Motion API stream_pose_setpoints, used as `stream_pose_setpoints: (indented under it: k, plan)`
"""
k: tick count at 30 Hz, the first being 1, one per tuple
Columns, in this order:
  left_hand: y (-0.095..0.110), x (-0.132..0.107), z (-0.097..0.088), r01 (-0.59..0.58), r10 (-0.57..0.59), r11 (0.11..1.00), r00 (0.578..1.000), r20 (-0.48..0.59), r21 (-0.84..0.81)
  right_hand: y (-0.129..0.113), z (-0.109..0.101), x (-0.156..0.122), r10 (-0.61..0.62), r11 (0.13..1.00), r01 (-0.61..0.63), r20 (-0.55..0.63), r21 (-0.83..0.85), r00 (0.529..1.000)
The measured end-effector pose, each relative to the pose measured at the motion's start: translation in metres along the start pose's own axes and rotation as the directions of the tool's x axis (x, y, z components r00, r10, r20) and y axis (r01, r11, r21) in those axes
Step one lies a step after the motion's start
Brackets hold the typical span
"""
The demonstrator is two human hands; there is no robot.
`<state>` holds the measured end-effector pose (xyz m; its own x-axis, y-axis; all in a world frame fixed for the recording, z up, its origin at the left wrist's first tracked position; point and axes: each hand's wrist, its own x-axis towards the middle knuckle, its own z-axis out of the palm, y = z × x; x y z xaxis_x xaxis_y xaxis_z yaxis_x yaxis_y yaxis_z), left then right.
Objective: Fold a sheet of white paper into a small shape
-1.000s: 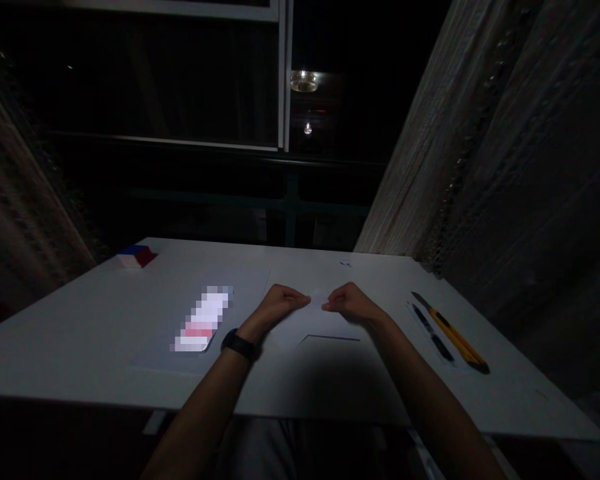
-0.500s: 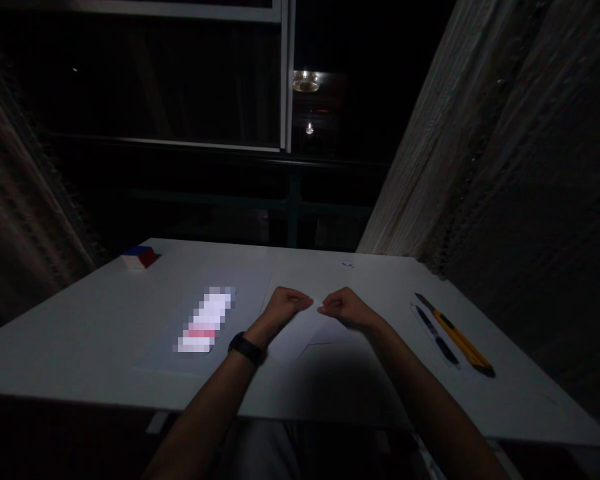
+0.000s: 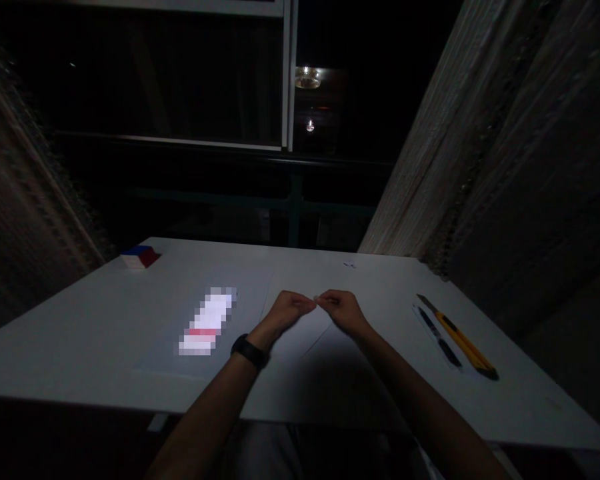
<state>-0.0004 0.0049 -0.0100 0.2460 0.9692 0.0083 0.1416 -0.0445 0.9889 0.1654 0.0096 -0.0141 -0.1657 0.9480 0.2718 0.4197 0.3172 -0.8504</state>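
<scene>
A white sheet of paper lies on the white table in front of me, partly folded. My left hand, with a black watch on its wrist, pinches the paper's far edge. My right hand pinches the same edge, and the fingertips of both hands meet at the middle. Both hands are closed on the paper. The room is dim and the fold itself is hard to make out.
A blurred bright rectangle lies on a sheet left of my hands. A small red, white and blue block sits at the far left corner. A yellow utility knife and a dark pen lie at the right. Curtains hang on both sides.
My two hands have come together, from a small gap apart to fingertips touching, bringing the paper's edge in with them. The fold line seen under my wrists has shifted.
</scene>
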Motion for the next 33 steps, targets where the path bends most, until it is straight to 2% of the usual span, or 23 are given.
stream_pose_setpoints:
  k: [4, 10, 16, 19, 24, 33]
  plan:
    - [0.003, -0.003, 0.002, 0.001, 0.0, 1.0, 0.999, -0.033, 0.023, -0.004, -0.004, -0.001, -0.017, 0.998, 0.013, -0.077, -0.063, 0.997]
    - [0.008, -0.006, 0.001, 0.049, -0.05, 0.998, 0.998, -0.036, -0.034, -0.002, -0.024, 0.007, -0.037, 0.995, 0.022, -0.157, -0.094, 0.987]
    - [0.003, -0.004, 0.001, 0.079, -0.079, 0.997, 0.996, -0.027, -0.024, 0.014, -0.04, 0.015, -0.052, 0.995, 0.042, -0.099, -0.095, 0.994]
    - [0.001, -0.003, 0.0, 0.089, -0.088, 0.996, 0.995, -0.035, 0.017, 0.021, -0.046, 0.018, -0.051, 0.995, 0.04, -0.117, -0.095, 0.992]
    - [-0.005, 0.001, -0.002, 0.133, -0.132, 0.99, 0.991, 0.014, -0.043, 0.029, -0.058, 0.022, -0.068, 0.993, 0.05, -0.166, -0.109, 0.984]
    - [-0.01, 0.002, -0.004, 0.107, -0.104, 0.994, 0.988, 0.118, -0.02, 0.035, -0.072, 0.024, -0.026, 0.996, 0.009, -0.192, -0.091, 0.981]
